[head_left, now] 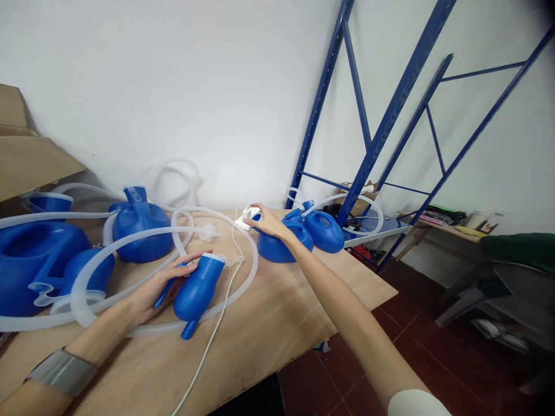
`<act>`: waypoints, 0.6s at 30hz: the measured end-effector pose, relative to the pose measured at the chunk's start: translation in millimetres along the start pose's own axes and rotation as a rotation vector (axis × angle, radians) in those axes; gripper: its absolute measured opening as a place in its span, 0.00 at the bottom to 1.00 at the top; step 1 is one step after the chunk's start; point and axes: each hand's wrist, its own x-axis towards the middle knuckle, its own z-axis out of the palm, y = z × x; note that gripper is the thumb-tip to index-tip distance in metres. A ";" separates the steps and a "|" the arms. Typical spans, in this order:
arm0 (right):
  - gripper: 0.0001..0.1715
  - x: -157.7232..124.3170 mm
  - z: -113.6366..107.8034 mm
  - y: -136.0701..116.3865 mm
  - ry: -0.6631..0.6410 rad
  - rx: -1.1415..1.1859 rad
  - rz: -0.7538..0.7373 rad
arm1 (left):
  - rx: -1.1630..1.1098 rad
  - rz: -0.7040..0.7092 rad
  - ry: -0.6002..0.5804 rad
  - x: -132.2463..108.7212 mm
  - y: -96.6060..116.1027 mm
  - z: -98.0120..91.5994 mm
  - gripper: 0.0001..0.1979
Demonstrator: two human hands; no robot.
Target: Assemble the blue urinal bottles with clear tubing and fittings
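Note:
My left hand (160,283) is closed round a blue plastic urinal cup (197,289) with a white rim, held tilted just above the table. A flat blue piece (163,293) sticks out beneath my fingers. Farther off, my right hand (266,222) curls at the neck of a blue urinal bottle (281,245), blue showing between thumb and fingers. Right beside those fingertips is a white power strip with a plug (247,216). Clear corrugated hose (249,277) loops round the cup.
More blue bottles (143,231) with hoses crowd the left, near a cardboard box (34,150). Another blue bottle (327,231) lies at right. A white cable (212,341) crosses the wooden table (277,323). Blue metal racking (381,133) rises behind its right edge.

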 end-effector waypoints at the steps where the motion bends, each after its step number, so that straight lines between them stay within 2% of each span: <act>1: 0.41 -5.0 0.7 0.3 0.026 -0.053 -0.037 | -0.003 0.002 -0.002 0.0 -0.1 0.1 0.44; 4: 0.43 -13.9 4.7 1.8 0.089 -0.138 -0.066 | -0.025 0.017 -0.008 -0.4 -0.4 0.5 0.45; 8: 0.52 -13.5 9.2 1.5 0.073 -0.117 -0.066 | -0.011 0.012 -0.010 0.7 -1.8 0.2 0.45; 12: 0.52 -9.7 12.7 -1.0 0.062 -0.129 -0.076 | 0.006 0.015 0.001 2.6 -4.0 -1.4 0.42; 15: 0.48 -8.3 13.2 -0.1 0.049 -0.103 -0.076 | -0.009 0.003 -0.005 3.6 -4.6 -2.9 0.41; 18: 0.35 -9.4 8.9 2.7 0.054 -0.069 -0.081 | 0.017 -0.053 0.039 5.4 -4.4 -4.2 0.41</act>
